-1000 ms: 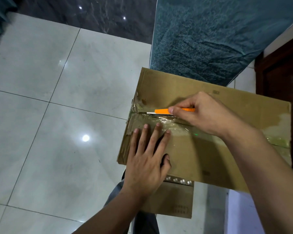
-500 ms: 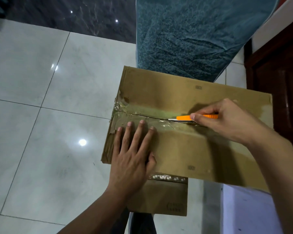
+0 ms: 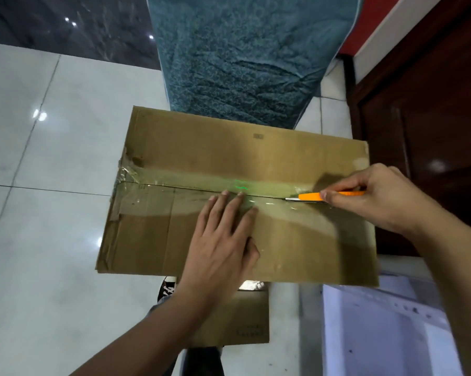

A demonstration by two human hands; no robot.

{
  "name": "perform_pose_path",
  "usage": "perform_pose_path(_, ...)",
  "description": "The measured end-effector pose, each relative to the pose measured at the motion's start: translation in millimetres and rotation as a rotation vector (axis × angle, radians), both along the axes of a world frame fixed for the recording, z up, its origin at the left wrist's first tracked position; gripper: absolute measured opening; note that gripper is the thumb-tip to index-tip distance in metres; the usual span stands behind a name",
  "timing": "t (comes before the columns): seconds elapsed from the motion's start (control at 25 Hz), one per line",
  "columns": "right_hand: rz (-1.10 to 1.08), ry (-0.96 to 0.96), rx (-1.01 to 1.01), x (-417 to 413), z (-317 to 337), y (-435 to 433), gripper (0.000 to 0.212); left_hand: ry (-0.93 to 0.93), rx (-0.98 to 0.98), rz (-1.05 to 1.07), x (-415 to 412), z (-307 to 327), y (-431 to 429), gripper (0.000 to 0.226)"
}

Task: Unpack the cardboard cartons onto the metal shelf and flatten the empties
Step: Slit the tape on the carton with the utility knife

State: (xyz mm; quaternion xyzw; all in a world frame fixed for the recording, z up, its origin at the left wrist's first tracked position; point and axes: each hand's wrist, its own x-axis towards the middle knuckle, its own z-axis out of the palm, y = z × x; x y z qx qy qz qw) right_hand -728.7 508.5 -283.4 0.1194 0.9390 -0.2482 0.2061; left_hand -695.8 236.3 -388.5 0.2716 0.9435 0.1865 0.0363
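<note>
The carton [image 3: 237,196] mid-frame is plain brown with glossy clear tape [image 3: 201,185] along its seam, and the knife [image 3: 323,196] at right is bright orange. A mottled teal fabric [image 3: 242,55] fills the upper middle. Pale glossy floor tiles [image 3: 39,158] with dark grout lines lie at left, and dark reddish-brown wood [image 3: 432,118] at upper right.

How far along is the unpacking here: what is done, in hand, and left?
Done: the taped seam looks slit up to the orange cutter. In hand: right hand grips it near the right end of the carton; left hand presses the near flap. Left: finish the cut, open, unpack, flatten.
</note>
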Motion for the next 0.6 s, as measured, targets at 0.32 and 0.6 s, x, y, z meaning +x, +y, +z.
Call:
perform_pose_path(0.32, -0.118, -0.017, 0.058, 28, 10, 65, 0.013, -0.008, 0.02, -0.187, 5, 1, 59, 0.053)
perform_pose_path(0.6, -0.2, -0.055, 0.141, 51, 27, 115, 0.008, -0.016, -0.017, -0.231, 13, -3, 90, 0.052)
